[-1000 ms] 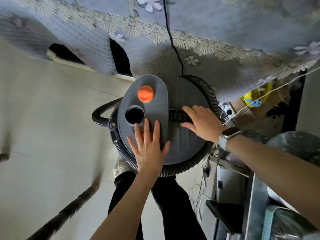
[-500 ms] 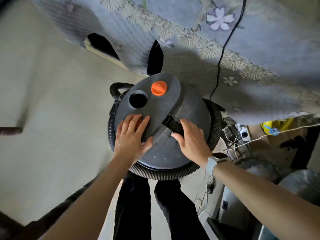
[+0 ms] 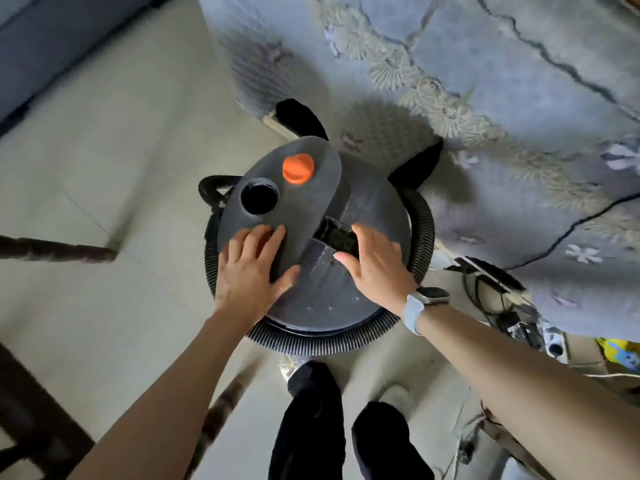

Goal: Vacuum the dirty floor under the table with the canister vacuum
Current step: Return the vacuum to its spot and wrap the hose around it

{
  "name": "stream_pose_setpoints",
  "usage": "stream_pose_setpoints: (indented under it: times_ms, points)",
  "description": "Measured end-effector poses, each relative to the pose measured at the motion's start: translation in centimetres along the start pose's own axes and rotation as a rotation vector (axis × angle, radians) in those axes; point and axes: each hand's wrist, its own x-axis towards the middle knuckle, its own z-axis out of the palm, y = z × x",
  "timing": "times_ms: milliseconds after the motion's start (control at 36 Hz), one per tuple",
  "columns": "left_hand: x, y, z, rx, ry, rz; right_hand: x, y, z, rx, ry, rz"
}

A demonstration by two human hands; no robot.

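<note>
The canister vacuum is seen standing on the pale floor, directly under both hands and just short of the draped table. The left hand is laid flat on the grey lid, fingers straight and pressed together, thumb spread out to the side. The right hand is curled over the black handle at the lid's centre, the thumb hooked at its near edge; whether the grip is fully closed cannot be told. Beyond the left fingertips lie an open round port and an orange knob. The ribbed hose is wound round the canister below both wrists. Judged from this, the machine is only being readied; no cleaning is under way. The next move would call for the hose to be unwound and the vacuum switched on before the space under the table is reached.
</note>
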Motion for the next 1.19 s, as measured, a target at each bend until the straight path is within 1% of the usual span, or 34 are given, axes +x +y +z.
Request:
stream_pose_setpoints:
  times_ms: [83,250,333,389,472,639,806,861,1000,1111,1194]
  points:
    - [0.6,-3.7,-1.5,-0.019,-0.001,-0.071,3.2,-3.7,0.7,-0.023,0.003,-0.052]
    - [2.1,-10.8,-4.4,0.03,0.028,-0.147,9.2,-10.8,1.5,-0.067,-0.028,-0.164]
    - [3.0,-13.3,-5.7,0.029,0.001,-0.199,12.1,-13.7,1.6,-0.099,-0.057,-0.21]
    - [3.8,-14.4,-6.6,0.015,-0.003,-0.257,14.1,-15.3,1.5,-0.104,-0.073,-0.231]
    - [5.2,-15.7,-7.5,-0.013,-0.022,-0.391,16.9,-17.4,1.5,-0.113,-0.09,-0.26]
    - [8.8,-19.7,-9.7,-0.039,-0.046,-0.548,22.1,-22.0,1.4,-0.114,-0.103,-0.314]
    - [12.7,-24.3,-12.3,-0.057,-0.059,-0.618,27.9,-25.7,1.1,-0.108,-0.169,-0.403]
    - [14.1,-25.1,-12.8,-0.05,-0.061,-0.643,29.9,-26.7,0.8,-0.099,-0.188,-0.405]
    - [17.7,-27.3,-14.3,-0.123,-0.038,-0.699,34.6,-28.9,-0.1,-0.106,-0.208,-0.43]
    - [20.4,-29.4,-15.8,-0.157,-0.053,-0.688,38.5,-30.7,-0.7,-0.177,-0.211,-0.454]
    - [22.4,-31.3,-16.9,-0.091,-0.088,-0.643,41.5,-31.9,-1.2,-0.23,-0.206,-0.459]
